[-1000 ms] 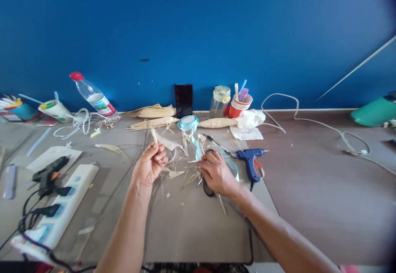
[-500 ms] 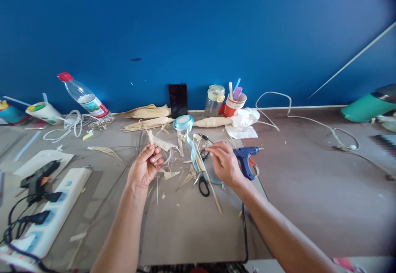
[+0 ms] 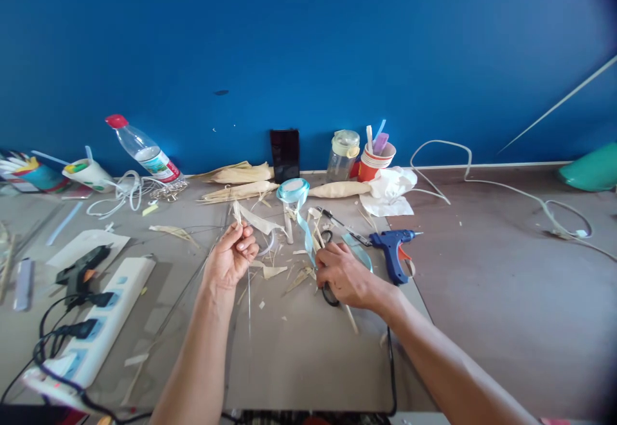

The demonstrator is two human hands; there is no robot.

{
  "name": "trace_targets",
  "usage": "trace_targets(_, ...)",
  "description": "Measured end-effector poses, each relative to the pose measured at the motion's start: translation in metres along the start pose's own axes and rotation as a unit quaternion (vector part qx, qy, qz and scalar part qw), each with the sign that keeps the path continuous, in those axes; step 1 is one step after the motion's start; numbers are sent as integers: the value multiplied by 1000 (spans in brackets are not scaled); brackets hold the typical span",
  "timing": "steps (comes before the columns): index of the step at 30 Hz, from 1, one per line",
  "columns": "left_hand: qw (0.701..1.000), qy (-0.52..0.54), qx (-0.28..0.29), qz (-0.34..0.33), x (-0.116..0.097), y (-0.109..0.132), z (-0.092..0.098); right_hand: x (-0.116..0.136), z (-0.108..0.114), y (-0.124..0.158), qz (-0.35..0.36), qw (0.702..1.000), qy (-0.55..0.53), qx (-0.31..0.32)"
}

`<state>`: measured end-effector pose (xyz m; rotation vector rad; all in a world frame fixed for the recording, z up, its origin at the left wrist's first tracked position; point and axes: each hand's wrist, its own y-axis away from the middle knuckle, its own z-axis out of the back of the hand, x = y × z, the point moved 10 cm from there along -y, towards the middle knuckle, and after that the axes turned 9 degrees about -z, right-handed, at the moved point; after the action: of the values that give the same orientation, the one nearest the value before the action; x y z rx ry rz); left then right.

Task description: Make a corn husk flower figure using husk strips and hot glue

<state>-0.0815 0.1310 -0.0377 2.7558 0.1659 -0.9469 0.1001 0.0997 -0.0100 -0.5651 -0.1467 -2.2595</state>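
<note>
A plain blue wall (image 3: pixel 308 45) backs my grey-brown table (image 3: pixel 299 373). Nearest me, one black cable (image 3: pixel 391 373) runs over the table's near edge, and toward the left end lies one white power strip (image 3: pixel 116 309) with two black plugs in it. My left hand (image 3: pixel 231 251), over the table's middle, pinches one pale strip (image 3: pixel 237 211) between thumb and fingers; a thin wire hangs beneath that hand. My right hand (image 3: pixel 347 274) is bent low over two black loops, like scissor handles (image 3: pixel 330 296), and one thin stick (image 3: pixel 353 320); whether it grips either, I can't tell. Just right of it sits one blue glue gun (image 3: pixel 393 254). Pale scraps, too many to count, lie between and beyond my hands, below one roll of light-blue ribbon (image 3: pixel 293 189). Along the far edge I count three husk bundles (image 3: pixel 340 190), one tilted red-capped bottle (image 3: pixel 144 148), one black phone (image 3: pixel 285 155) leaning on the wall, one lidded jar (image 3: pixel 343 155) and one red stack of paper cups (image 3: pixel 373 164).
</note>
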Motion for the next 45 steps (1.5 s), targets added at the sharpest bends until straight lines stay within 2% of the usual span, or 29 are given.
trace_targets(3,1000,10,0,-4,-3,0,1,-5,4,0,-10,1000,-7,-17)
trace_targets(9,1000,10,7,1,-2,0,1,-29,31,4,-92,981,-28,-170)
trace_targets(12,1000,-3,18,4,1,0,-1,-31,33,5,-98,975,-34,-198)
trace_targets(25,999,-31,32,14,13,3,-9,-18,22,-7,-81,981,-15,-176)
trace_targets(32,997,-38,48,36,26,6,-15,-12,8,-13,-81,989,19,-120)
trace_targets(36,996,-42,58,45,30,7,-17,-14,6,-12,-88,991,13,-101)
trace_targets(41,996,-43,65,50,32,7,-18,-19,11,-7,-91,989,-10,-114)
trace_targets(45,996,-44,63,49,33,7,-17,-13,2,-6,-73,994,2,-86)
